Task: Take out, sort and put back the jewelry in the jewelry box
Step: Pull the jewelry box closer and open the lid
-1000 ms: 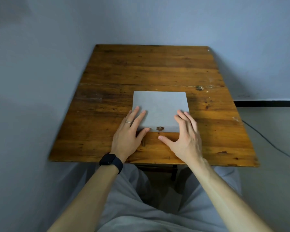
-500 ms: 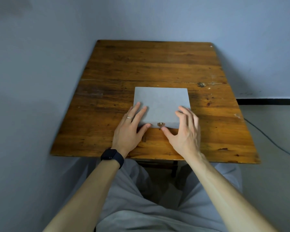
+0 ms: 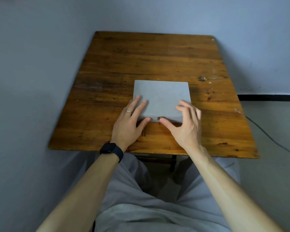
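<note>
- One jewelry box [image 3: 161,97]: flat, grey, square, lid closed. It lies on the near half of the wooden table [image 3: 141,56], roughly centred between the left and right edges, its front edge just back from where your hands rest.
- One small brass clasp [image 3: 161,117]: sits at the middle of the box's front edge.
- Your left hand [image 3: 129,126]: flat and spread, palm down. The fingers lie on the near-left corner of the lid; the thumb points along the front edge toward the clasp and stops short of it. It grips nothing.
- Your right hand [image 3: 186,128]: opened out, fingers curved over the near-right corner of the lid and slightly blurred. The thumb tip is just beside the clasp, at the front edge; whether it touches the metal cannot be told. It grips nothing.
- One thin ring [image 3: 128,111]: on a finger of your left hand.
- One dark watch [image 3: 111,149]: on your left wrist, at the near table edge.
- One dark cable [image 3: 271,138]: runs along the floor to the right of the table.
</note>
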Demonstrator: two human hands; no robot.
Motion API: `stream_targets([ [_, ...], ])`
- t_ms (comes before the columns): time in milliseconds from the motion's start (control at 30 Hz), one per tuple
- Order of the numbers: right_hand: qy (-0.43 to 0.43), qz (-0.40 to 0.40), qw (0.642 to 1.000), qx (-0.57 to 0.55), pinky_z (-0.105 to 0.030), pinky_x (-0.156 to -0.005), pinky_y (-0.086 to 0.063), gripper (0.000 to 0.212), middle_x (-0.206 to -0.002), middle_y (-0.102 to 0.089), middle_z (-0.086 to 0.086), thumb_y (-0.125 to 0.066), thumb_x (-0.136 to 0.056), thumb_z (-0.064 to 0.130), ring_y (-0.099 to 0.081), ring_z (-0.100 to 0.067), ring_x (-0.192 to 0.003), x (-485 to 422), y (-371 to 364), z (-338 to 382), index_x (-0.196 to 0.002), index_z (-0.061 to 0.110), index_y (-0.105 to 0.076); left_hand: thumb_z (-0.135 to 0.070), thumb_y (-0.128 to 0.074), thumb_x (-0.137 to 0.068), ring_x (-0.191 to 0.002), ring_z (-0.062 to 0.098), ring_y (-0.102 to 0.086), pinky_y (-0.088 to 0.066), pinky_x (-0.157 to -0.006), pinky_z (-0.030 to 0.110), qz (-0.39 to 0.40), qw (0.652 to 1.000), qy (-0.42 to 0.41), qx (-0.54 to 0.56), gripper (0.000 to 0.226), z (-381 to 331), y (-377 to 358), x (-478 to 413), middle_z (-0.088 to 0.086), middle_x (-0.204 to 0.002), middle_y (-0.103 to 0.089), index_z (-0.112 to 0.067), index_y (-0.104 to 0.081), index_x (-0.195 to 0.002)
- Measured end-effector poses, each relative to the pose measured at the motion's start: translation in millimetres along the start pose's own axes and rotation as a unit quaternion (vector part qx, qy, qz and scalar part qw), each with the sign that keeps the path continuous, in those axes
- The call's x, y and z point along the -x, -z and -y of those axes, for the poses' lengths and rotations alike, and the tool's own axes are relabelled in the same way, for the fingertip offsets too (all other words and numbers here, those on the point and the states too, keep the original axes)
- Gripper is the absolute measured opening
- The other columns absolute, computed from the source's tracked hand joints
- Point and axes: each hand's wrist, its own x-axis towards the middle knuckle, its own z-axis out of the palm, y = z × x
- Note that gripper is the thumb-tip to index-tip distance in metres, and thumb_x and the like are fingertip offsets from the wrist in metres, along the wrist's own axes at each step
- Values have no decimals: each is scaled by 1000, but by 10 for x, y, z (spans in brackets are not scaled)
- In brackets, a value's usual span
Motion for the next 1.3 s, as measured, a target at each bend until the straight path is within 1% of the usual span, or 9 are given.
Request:
stream_targets([
  [100,-15,2,1000,-11,-38,-99,-47,71,-145,-48,-6,-71,-80,66,-42,-25,-132,28,20,3,-125,14,-59,-56,-51,-97,-141,28,-41,-58,-90,40,10,999,37,3,63,-21,9,25,3,-168,-9,-39,-31,-154],
  [200,-110,24,993,-36,-36,-106,-38,98,-158,-27,-11,-75,-72,69,-30,-27,-142,50,76,49,-147,18,-36,-63,-49,-95,-139,32,-43,-58,-91,43,30,996,77,20,66,-26,25,26,11,-166,-16,-51,-23,-153],
  [367,-211,97,969,-87,-30,-97,-41,116,-151,-40,-3,-80,-71,61,-42,-20,-134,28,144,25,-156,27,-9,-60,-53,-94,-143,27,-39,-51,-102,45,26,993,91,72,64,-32,46,29,7,-162,-30,-51,-28,-152],
  [533,-212,132,965,-85,-42,-101,-50,106,-148,-45,0,-80,-75,56,-44,-20,-135,-123,101,-71,-155,28,-17,-52,-57,-95,-142,26,-41,-47,-109,40,33,987,105,114,63,-19,81,-137,8,-162,-32,-45,-33,-152],
  [767,-194,134,967,-100,-30,-93,-50,98,-143,-49,2,-76,-74,63,-48,-15,-128,-488,13,-201,-151,29,-27,-50,-62,-93,-138,25,-45,-45,-110,42,69,980,148,117,63,19,149,-563,6,-161,-33,-48,-35,-150],
  [833,-198,130,967,-93,-39,-100,-53,99,-142,-50,1,-71,-71,70,-48,-16,-128,-511,-13,-233,-150,30,-27,-54,-60,-92,-138,26,-45,-46,-109,46,76,979,153,110,64,42,139,-612,6,-161,-34,-50,-34,-150],
  [933,-205,122,967,-87,-49,-98,-54,102,-143,-51,3,-64,-66,79,-49,-19,-129,-509,-37,-274,-150,33,-28,-61,-57,-90,-137,26,-47,-49,-106,47,78,982,145,90,65,77,152,-627,6,-160,-35,-53,-33,-150],
  [1167,-193,101,974,-61,-45,-97,-54,83,-128,-62,5,-70,-74,70,-58,-18,-117,-553,-57,-244,-139,27,-42,-61,-58,-89,-130,19,-53,-56,-94,35,14,985,128,113,58,-10,318,-759,0,-147,-53,-50,-43,-144],
  [1300,-175,109,977,-48,-48,-109,-43,80,-139,-58,2,-55,-86,69,-54,-21,-127,-540,-59,-248,-150,26,-34,-74,-54,-85,-100,20,-68,-61,-75,39,-50,987,139,59,66,-101,475,-980,3,-123,-69,-39,-47,-140],
])
